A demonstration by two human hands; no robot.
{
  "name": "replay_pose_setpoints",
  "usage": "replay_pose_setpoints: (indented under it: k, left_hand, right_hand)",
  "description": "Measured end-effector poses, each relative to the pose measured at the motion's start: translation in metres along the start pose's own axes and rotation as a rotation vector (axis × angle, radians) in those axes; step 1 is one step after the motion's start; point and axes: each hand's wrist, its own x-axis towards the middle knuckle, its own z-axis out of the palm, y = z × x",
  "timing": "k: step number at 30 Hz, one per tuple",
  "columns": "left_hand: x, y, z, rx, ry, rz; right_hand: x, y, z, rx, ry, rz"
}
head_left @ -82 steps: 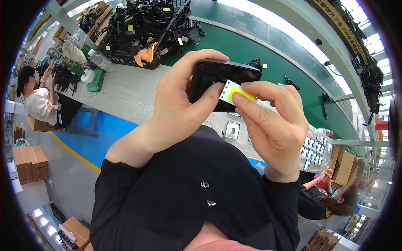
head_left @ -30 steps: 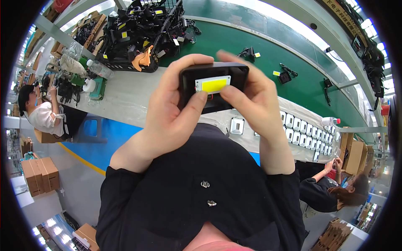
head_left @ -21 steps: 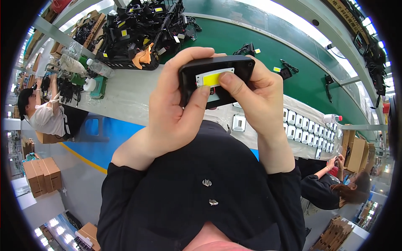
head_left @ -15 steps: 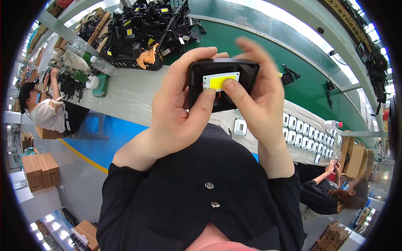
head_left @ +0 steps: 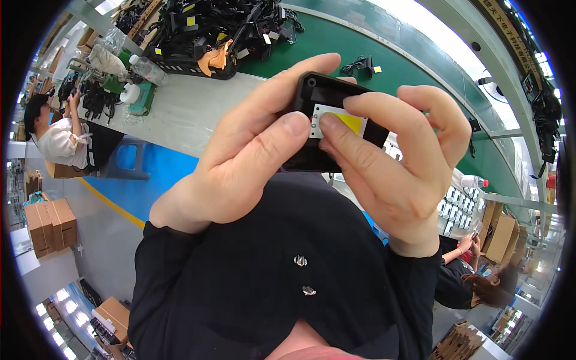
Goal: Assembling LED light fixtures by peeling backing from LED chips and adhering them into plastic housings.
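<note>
Up in front of my chest, my left hand (head_left: 240, 150) is closed round the left side of a black square housing (head_left: 327, 91), its thumb along the near left edge. Inside the tilted housing lies a flat white LED panel (head_left: 354, 123) with a yellow face. My right hand (head_left: 408, 168) has its thumb on the panel's left part and its index finger at the panel's far edge, pinching it. The other right fingers are bent, and some stand apart from the housing. Part of the panel and the housing's lower right are hidden behind my right hand.
A black crate (head_left: 231, 73) heaped with cabled black parts stands far left, an orange glove-like piece (head_left: 215, 58) on its edge. Clear bottles (head_left: 149, 71) and rows of white square frames (head_left: 459, 207) lie on the bench. Co-workers sit left (head_left: 66, 141) and right (head_left: 459, 279).
The housing has shifted right and turned. My right thumb has slid to the panel's left part, and the index finger has come down to its far edge. My left thumb has moved off the panel.
</note>
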Motion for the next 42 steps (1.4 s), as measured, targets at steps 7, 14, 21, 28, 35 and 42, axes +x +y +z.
replay_pose_setpoints:
  k: [7,14,21,28,35,42]
  left_hand:
    - [-0.002,0.004,0.002,0.021,0.002,0.005]
    - [-0.005,0.001,0.002,-0.111,0.039,0.054]
    - [-0.005,0.0,0.001,0.055,0.027,0.17]
    - [0.002,-0.01,-0.003,0.175,0.03,0.298]
    - [0.012,-0.025,0.0,0.295,0.008,0.464]
    - [0.025,-0.049,-0.012,0.33,0.083,0.47]
  right_hand:
    - [0.009,0.005,0.008,0.204,0.067,0.01]
    - [0.007,0.002,0.003,0.24,-0.033,0.06]
    - [0.004,0.003,-0.01,0.124,-0.19,0.032]
    - [-0.021,0.023,0.007,0.813,0.168,0.373]
    - [-0.017,0.006,0.038,1.14,0.028,0.717]
    - [-0.014,0.01,0.056,0.779,0.174,0.589]
